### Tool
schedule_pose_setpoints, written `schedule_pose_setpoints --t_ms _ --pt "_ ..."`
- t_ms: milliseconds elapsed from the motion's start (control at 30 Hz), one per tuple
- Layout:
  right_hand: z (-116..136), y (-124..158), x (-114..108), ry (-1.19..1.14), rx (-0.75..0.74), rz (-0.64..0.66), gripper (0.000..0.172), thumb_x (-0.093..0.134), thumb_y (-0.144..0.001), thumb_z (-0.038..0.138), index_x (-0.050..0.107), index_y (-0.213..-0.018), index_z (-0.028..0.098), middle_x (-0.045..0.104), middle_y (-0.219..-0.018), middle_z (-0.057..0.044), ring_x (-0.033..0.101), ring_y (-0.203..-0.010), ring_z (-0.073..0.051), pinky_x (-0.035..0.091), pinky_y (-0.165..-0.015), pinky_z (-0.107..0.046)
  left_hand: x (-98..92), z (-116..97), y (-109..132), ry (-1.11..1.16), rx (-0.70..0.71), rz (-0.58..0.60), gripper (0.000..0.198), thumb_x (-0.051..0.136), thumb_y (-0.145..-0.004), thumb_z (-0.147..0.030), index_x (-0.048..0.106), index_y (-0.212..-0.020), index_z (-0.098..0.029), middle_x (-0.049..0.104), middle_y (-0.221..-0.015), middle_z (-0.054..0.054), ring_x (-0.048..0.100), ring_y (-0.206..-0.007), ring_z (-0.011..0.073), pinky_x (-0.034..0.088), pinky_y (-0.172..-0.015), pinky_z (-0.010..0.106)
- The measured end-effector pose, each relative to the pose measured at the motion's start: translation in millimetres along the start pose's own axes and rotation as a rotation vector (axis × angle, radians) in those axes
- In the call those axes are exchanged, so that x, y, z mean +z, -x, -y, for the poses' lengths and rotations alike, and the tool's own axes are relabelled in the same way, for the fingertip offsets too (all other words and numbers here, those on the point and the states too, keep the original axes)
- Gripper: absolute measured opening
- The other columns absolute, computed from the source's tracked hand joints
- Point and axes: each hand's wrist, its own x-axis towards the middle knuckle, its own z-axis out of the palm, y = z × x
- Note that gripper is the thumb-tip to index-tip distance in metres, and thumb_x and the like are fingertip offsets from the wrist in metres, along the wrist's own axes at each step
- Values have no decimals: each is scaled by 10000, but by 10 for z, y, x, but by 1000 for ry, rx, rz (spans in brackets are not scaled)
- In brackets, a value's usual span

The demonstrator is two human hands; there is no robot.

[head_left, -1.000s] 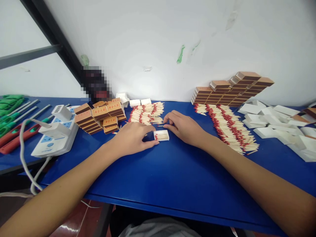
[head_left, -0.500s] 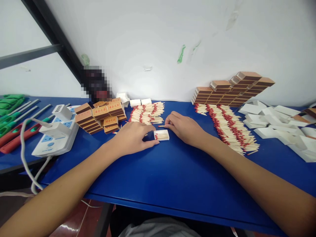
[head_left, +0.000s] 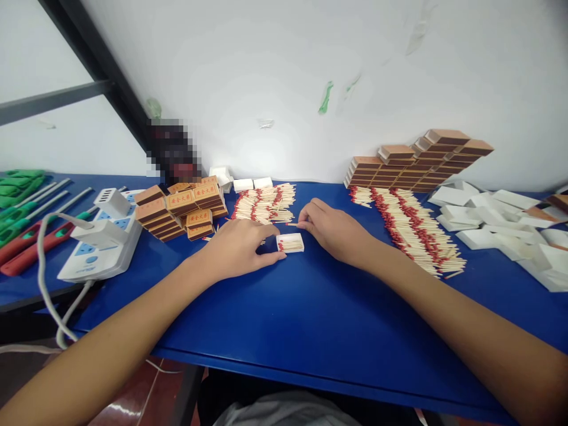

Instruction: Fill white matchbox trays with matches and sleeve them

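Smooth blue tabletop (head_left: 284, 319) — from small white rectangular card tray (head_left: 293, 236) to near edge (head_left: 284, 376).
Red-tipped wooden matches (head_left: 291, 244) lie in the tray; left hand (head_left: 235, 248) grips it — right hand (head_left: 332, 231) pinches another match (head_left: 291, 224) just beyond.

You are at what looks like a small workshop or packing station: matchboxes (head_left: 412, 165) stand stacked in bulk along the far edge of your table (head_left: 288, 331), loose matches (head_left: 417, 234) lie in long rows in front of them, and white trays (head_left: 501, 225) are heaped toward the right end. Past the left edge you have tools (head_left: 38, 251) with red and green handles, and a power strip (head_left: 104, 260) sits at that edge. Dark metal framing (head_left: 95, 77) and a scuffed white wall (head_left: 288, 77) suit a workroom.
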Motion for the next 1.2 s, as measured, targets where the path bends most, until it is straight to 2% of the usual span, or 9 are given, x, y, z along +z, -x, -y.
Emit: schedule_pose_setpoints --t_ms 100,267,367,500,600,700,800,1067,1200 --pt "89 54 -89 -58 -37 -15 116 495 -1077 283 563 -1017 211 629 -1056 -63 579 -731 -174 361 -628 -303 6 2 -1 1 -1 -2 381 662 -951 -534 747 -1157 -225 710 -754 24 636 -655 183 331 -578 283" --pt "252 141 -114 2 -101 80 122 485 -1065 230 570 -981 206 629 -1018 -72 585 -720 -177 368 -631 -308 -1 2 -5 30 -1 17 383 662 -948 -541 758 -1117 -211 703 -737 24 634 -658 180 329 -580 284" --pt "269 141 -103 -69 -87 118 107 494 -1049 203 579 -984 208 636 -1021 -61 582 -703 -163 375 -628 -297 -11 3 -3 28 2 9 367 673 -945 -522 757 -1110 -205 700 -730 20 632 -649 174 330 -577 282" --pt "189 66 -61 -242 -104 9 128 500 -1053 245 604 -983 218 640 -978 -46 595 -783 -176 411 -685 -294 -13 -2 9 15 8 2 371 665 -950 -528 753 -1112 -206 705 -743 21 638 -653 176 334 -577 285" --pt "108 -11 30 -247 -82 -104 186 475 -1070 273 650 -1082 210 642 -1009 -59 607 -846 -192 435 -749 -309 -6 -9 10 17 19 15 367 664 -952 -528 748 -1118 -212 706 -742 15 638 -650 176 334 -573 286" --pt "46 -57 130 -161 -71 -84 251 462 -1066 251 676 -1192 215 633 -1067 -76 624 -894 -207 445 -773 -318 -7 -13 5 13 21 17 360 665 -955 -519 745 -1118 -209 710 -748 15 634 -642 175 335 -572 286" --pt "18 -63 184 -124 -83 -81 266 457 -1066 255 694 -1185 225 628 -1063 -75 626 -896 -207 445 -761 -310 -12 -13 2 11 2 18 359 668 -953 -514 744 -1138 -217 716 -756 17 643 -654 179 343 -581 284" --pt "37 -75 166 -83 -141 -52 361 451 -1064 240 691 -1330 275 595 -1031 -66 577 -829 -186 417 -694 -287 -8 -21 -3 10 9 13 352 663 -956 -511 752 -1121 -213 716 -754 21 642 -646 178 330 -567 289" --pt "17 -55 165 -53 -178 -67 396 437 -1057 210 732 -1305 298 576 -996 -58 546 -795 -173 384 -663 -284 -5 -10 5 22 7 8 356 670 -953 -511 752 -1139 -219 713 -744 16 637 -643 176 339 -580 286"
